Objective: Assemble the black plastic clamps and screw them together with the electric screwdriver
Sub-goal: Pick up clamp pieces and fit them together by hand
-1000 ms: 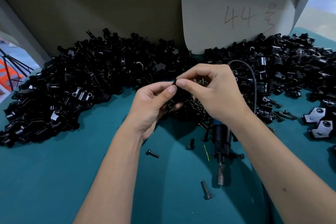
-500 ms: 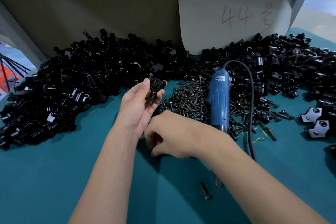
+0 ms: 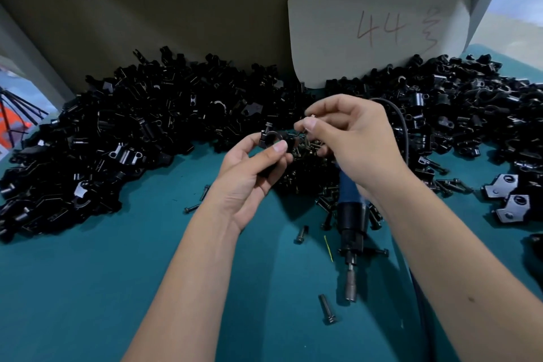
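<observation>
While the blue-bodied electric screwdriver lies on the teal table mat with its metal bit pointing toward the person, both hands work just above and behind it. The left hand grips a small black plastic clamp with a round opening, thumb curled over its front and fingers wrapped behind, holding it up and to the left of the screwdriver. The right hand hovers directly over the screwdriver's upper body, its thumb and forefinger pinching a small dark screw close to the clamp; whether the screw touches the clamp cannot be told. Behind the screwdriver, under the hands, sits a loose heap of dark screws, and a few stray screws lie around the tool's bit end. Far left of the screwdriver spreads a large pile of black plastic clamp parts, and another such pile spreads to its right. No bin or tray holds any of these; they rest straight on the mat. Right of the screwdriver, near the frame edge, lie two flat grey angular plates. Behind everything, a pale rounded card marked "44" leans upright against the backboard. A black cable arcs from behind the right hand.
</observation>
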Demonstrator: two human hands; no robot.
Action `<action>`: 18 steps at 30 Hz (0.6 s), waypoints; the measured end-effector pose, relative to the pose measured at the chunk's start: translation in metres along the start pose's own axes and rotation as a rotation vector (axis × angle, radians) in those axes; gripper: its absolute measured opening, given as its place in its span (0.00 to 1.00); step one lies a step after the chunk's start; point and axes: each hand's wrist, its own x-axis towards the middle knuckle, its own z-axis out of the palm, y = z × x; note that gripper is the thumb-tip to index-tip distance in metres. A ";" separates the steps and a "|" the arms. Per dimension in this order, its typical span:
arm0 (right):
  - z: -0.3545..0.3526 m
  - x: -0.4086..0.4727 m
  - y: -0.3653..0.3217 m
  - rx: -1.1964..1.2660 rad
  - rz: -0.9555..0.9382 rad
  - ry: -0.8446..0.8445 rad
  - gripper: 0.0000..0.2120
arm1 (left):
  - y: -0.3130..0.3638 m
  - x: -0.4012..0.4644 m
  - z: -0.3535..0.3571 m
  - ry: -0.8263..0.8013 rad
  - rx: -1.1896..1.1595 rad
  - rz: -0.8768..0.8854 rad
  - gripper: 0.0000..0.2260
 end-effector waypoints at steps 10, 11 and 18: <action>0.002 0.000 0.000 -0.166 -0.060 -0.044 0.03 | -0.003 -0.003 0.005 -0.051 0.018 0.001 0.16; 0.002 0.001 -0.002 -0.167 -0.054 -0.058 0.03 | -0.002 -0.003 0.005 -0.045 0.014 0.006 0.16; -0.003 -0.001 -0.012 0.152 0.129 -0.152 0.07 | -0.004 -0.005 0.011 -0.106 -0.092 -0.019 0.08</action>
